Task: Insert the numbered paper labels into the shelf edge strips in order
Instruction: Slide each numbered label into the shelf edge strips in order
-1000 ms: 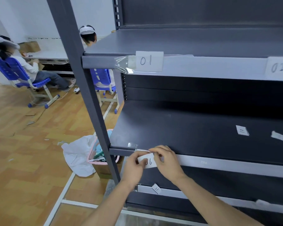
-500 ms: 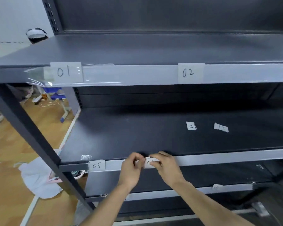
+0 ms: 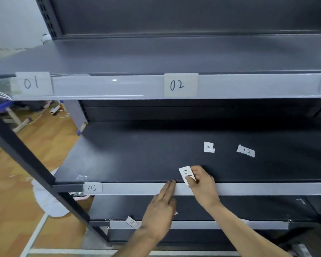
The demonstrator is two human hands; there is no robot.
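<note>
Head view: I have the right hand [image 3: 204, 184] pinching a paper label [image 3: 186, 173] between thumb and fingers, tilted, just above the top edge of the middle shelf strip [image 3: 248, 188]. No part of the label is in the strip yet. The left hand [image 3: 159, 212] holds nothing. Its fingers are straight, with the fingertips [image 3: 171, 183] on the strip's top lip just beside the label.

I judge this to be the insertion step for the slot after the 05 label [image 3: 92, 188], which sits at the strip's left end. The next move calls for squaring the label to the strip, lowering its bottom edge behind the lip and sliding it down, with the left fingers steadying or opening the lip.

The 01 label [image 3: 32, 84] and 02 label [image 3: 180, 85] are seated in the upper strip [image 3: 119, 88]. The 10 label [image 3: 209, 147] and 12 label [image 3: 246, 151] lie loose on the shelf, well apart from my hands, and an 11 label [image 3: 131, 222] sits crooked at the lower strip.

The thumb covers the held label's second digit, so I only assume it reads 06. I cannot tell whether the left fingertips are actually prising the lip. Another label at the upper strip's right end is cut off by the frame.
</note>
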